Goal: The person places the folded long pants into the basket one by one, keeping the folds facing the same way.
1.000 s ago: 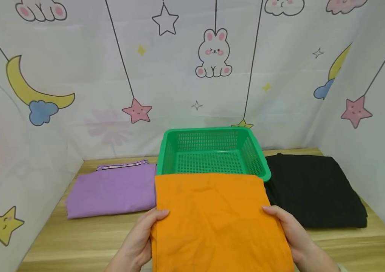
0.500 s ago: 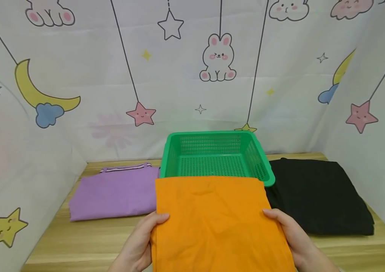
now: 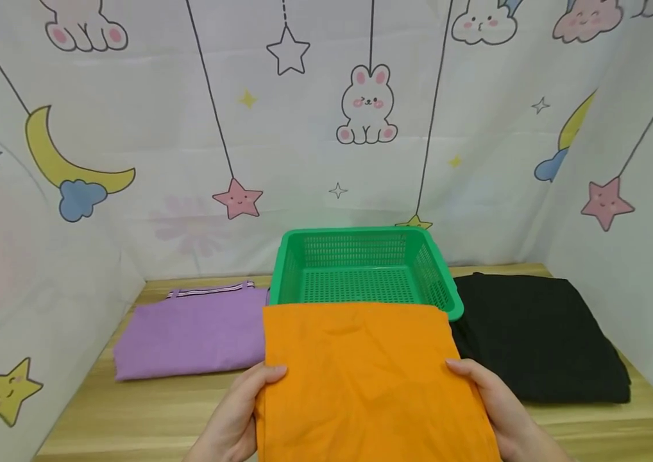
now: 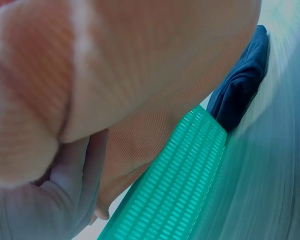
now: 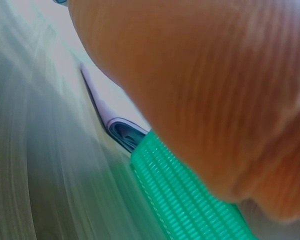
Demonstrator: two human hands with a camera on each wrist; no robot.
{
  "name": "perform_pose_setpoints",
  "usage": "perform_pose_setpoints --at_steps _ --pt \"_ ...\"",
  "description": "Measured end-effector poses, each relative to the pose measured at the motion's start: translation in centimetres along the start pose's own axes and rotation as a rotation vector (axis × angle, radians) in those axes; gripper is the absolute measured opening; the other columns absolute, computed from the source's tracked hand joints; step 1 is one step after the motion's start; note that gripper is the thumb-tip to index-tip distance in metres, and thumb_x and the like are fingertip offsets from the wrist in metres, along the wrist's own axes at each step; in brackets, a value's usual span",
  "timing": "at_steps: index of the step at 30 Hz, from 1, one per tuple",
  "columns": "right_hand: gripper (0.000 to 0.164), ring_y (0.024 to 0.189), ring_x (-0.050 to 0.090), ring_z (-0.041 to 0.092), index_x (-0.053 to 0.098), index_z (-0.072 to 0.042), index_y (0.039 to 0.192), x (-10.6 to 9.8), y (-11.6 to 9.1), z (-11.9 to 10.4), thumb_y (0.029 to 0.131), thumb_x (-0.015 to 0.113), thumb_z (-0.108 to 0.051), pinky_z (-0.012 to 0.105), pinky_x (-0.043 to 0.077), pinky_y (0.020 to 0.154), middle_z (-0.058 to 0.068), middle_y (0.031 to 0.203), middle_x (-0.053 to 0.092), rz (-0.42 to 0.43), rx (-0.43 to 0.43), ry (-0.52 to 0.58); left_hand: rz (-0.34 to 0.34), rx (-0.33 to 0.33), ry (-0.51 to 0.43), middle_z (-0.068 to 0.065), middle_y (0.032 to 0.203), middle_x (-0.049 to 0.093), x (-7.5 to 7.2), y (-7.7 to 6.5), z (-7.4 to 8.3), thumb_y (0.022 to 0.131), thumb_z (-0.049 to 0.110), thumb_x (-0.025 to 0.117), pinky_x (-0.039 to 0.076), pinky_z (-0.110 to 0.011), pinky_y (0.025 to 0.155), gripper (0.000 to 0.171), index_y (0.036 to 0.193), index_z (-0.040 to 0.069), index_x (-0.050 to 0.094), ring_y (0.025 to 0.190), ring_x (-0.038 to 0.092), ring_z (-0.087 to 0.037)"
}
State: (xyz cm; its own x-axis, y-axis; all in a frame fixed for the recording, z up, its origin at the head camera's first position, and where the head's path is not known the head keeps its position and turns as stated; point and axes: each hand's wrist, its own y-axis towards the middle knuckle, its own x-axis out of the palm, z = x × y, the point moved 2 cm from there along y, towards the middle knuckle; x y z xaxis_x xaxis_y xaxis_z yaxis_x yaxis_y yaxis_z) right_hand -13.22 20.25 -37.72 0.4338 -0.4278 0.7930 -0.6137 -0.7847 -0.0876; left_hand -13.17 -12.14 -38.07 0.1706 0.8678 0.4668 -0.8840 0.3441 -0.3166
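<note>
A folded orange cloth (image 3: 361,385) is held up in front of the basket, its far edge overlapping the basket's front in the head view. My left hand (image 3: 240,410) grips its left side, thumb on top and the fingers beneath. On the opposite side my right hand (image 3: 496,404) holds it the same way. The cloth's ribbed underside (image 4: 140,135) fills much of the left wrist view, with part of the left hand (image 4: 55,205) below it. In the right wrist view the cloth (image 5: 205,90) covers the upper right, and the right hand is hidden.
The green plastic basket (image 3: 280,263) stands at the back middle of the wooden table (image 3: 130,417), with nothing visible inside. A folded purple garment (image 3: 194,333) lies to its left, a folded black garment (image 3: 540,340) to its right. A patterned white curtain (image 3: 303,154) hangs behind.
The head view has shifted slightly, so the basket and garments sit a little lower in it. Both hands keep the same hold on the orange cloth.
</note>
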Motion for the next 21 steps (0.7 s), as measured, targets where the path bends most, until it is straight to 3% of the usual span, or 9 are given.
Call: perform_pose_setpoints --at_steps 13,21 --pt "0.050 0.115 0.058 0.014 0.050 -0.015 0.122 0.24 -0.01 -0.13 0.103 0.006 -0.028 0.029 0.041 0.104 -0.002 0.121 0.060 -0.025 -0.013 0.000 -0.004 0.010 -0.005 0.003 0.107 0.061 0.02 0.18 -0.01 0.094 0.022 0.051 0.049 -0.029 0.092 0.038 0.127 0.005 0.041 0.101 0.062 -0.011" --pt "0.049 0.112 0.058 0.014 0.053 -0.015 0.120 0.14 0.05 -0.43 0.104 0.009 -0.029 0.028 0.042 0.103 -0.003 0.118 0.061 0.010 -0.006 0.001 -0.002 0.018 -0.020 0.004 0.101 0.062 -0.06 0.65 0.12 0.095 0.020 0.050 0.051 -0.027 0.088 0.021 0.114 0.009 0.051 0.096 0.062 -0.010"
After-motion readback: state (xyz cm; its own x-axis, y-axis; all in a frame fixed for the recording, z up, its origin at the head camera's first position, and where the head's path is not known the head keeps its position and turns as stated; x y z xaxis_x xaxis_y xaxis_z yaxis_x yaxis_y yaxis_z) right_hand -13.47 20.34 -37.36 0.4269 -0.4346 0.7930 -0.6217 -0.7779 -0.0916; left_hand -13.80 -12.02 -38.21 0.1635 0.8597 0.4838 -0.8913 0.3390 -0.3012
